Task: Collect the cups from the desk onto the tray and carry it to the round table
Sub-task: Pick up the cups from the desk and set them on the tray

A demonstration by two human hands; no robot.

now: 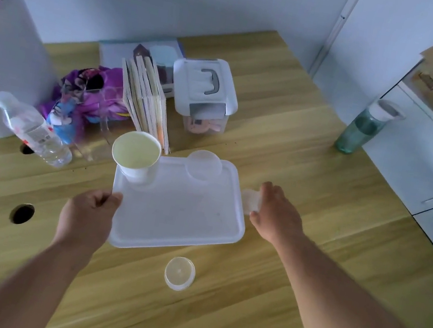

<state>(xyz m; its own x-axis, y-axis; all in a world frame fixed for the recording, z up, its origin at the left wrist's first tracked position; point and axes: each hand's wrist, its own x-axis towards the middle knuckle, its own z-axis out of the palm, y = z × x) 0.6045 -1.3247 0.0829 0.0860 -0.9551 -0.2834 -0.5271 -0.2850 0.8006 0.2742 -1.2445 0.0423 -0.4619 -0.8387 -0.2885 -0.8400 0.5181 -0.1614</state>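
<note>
surroundings: a clear water bottle (32,130) lies tilted on the wooden desk (295,162) left of the tray; behind it a purple printed bag (89,98), a row of upright books (146,99) and a lidded storage box (205,94) with a grey handle. a teal bottle (365,128) stands near the desk's right edge, well apart from the rest.
in the way: the books stand just behind the tray's far edge, close to the paper cup.
tray: a white translucent tray (181,215) sits mid-desk, tilted slightly anticlockwise, its middle bare.
paper cup: a white paper cup (136,155) stands upright in the tray's far-left corner, inside pale yellow.
clear cup on tray: a clear plastic cup (204,166) sits at the tray's far edge, right of the paper cup.
cup at right: a small clear cup (250,201) sits on the desk just beside the tray's right rim.
cup in front: another small clear cup (179,273) stands on the desk just off the tray's near edge.
left hand: the left hand (90,212) has curled fingers pinching the tray's left rim.
right hand: the right hand (277,213) has fingers together, bent around the cup at right; whether they grip it, cannot tell.
edges and room: two round cable holes (21,213) pierce the desk to the left; open wood lies near and right of the tray; white drawers (421,168) border the right edge.
</note>
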